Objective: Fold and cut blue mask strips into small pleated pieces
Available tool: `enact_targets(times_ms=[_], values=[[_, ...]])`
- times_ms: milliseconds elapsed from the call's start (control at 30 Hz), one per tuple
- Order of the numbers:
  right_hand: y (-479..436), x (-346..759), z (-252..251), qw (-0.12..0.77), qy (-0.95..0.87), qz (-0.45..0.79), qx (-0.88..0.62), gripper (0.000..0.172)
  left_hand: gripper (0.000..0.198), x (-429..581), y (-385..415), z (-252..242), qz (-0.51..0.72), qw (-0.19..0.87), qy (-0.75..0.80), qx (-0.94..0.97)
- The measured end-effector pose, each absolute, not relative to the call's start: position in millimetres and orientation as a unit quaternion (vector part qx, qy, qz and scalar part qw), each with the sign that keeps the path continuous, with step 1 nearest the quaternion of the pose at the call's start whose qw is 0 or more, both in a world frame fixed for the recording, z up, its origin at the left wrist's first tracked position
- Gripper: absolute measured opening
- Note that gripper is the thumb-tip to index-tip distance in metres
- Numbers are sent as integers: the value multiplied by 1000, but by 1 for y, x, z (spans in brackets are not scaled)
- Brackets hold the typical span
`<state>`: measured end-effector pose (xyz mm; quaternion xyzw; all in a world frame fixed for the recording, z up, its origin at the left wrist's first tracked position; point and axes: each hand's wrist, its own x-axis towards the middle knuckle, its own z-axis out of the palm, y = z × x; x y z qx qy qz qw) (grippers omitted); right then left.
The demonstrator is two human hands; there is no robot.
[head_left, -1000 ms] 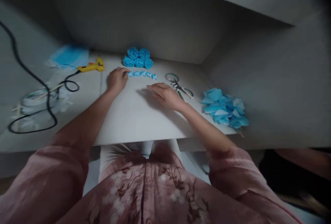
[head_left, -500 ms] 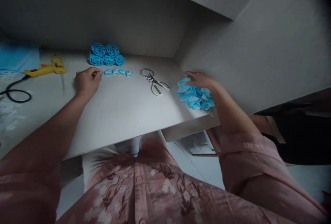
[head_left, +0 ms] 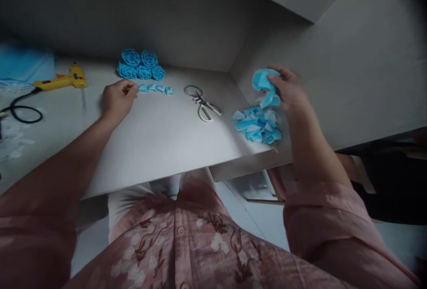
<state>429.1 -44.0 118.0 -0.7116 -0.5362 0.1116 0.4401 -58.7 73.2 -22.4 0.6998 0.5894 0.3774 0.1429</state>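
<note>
My right hand (head_left: 289, 86) is closed on a crumpled light-blue fabric piece (head_left: 265, 79), raised above a pile of similar blue and white fabric pieces (head_left: 256, 124) near the table's right edge. Fingers pinched together, my left hand (head_left: 118, 101) rests on the table at the left end of a row of small folded blue and white pieces (head_left: 156, 88). Whatever may be between those fingertips is hidden. Behind that row are several stacked blue rolled rosettes (head_left: 142, 65). White-handled scissors (head_left: 206, 107) lie spread apart between my two hands.
A yellow hot glue gun (head_left: 63, 80) with a black cord lies on the left of the white table (head_left: 160, 146). Behind it are blue sheets (head_left: 26, 68); white scraps (head_left: 15, 140) lie in front. A ring (head_left: 193, 88) is beside the scissors. Another person's arm (head_left: 350, 166) shows at right.
My right hand has risen from the pile with a blue fabric piece in it. My left hand stays by the row of small pieces, still pinched. The view has shifted slightly.
</note>
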Motion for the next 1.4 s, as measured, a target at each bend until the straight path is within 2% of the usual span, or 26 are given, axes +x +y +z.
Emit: enact_targets(times_ms=[67, 233, 333, 433, 567, 633, 800, 933, 1033, 1167, 1233, 1400], values=[[-47, 386, 110, 447, -585, 169, -656, 48, 31, -54, 67, -18, 414, 154, 577, 686], [-40, 261, 54, 381, -714, 280, -517, 49, 28, -46, 60, -15, 415, 171, 561, 696], [-24, 219, 19, 310, -749, 354, -466, 56, 31, -46, 61, -18, 418, 194, 538, 706], [-9, 218, 0, 282, -772, 300, -484, 61, 38, -45, 61, -22, 413, 216, 504, 727], [-3, 238, 2, 297, -786, 282, -464, 65, 42, -41, 58, -21, 393, 263, 464, 749], [-5, 240, 7, 283, -800, 280, -449, 60, 42, -39, 55, -19, 395, 287, 438, 755], [-11, 224, 10, 195, -852, 291, -389, 36, 39, -39, 49, -8, 357, 360, 377, 775], [-4, 212, 12, 182, -862, 294, -371, 33, 41, -45, 48, 0, 289, 432, 322, 791], [1, 207, 17, 167, -851, 352, -353, 44, 52, -50, 50, 4, 231, 492, 297, 785], [-1, 210, 16, 170, -818, 454, -310, 59, 84, -53, 47, 10, 153, 529, 296, 780], [-4, 216, 13, 188, -808, 464, -311, 55, 96, -52, 42, 14, 119, 516, 299, 794], [-2, 232, 11, 204, -829, 431, -293, 45, 110, -41, 25, 22, 88, 455, 282, 840]])
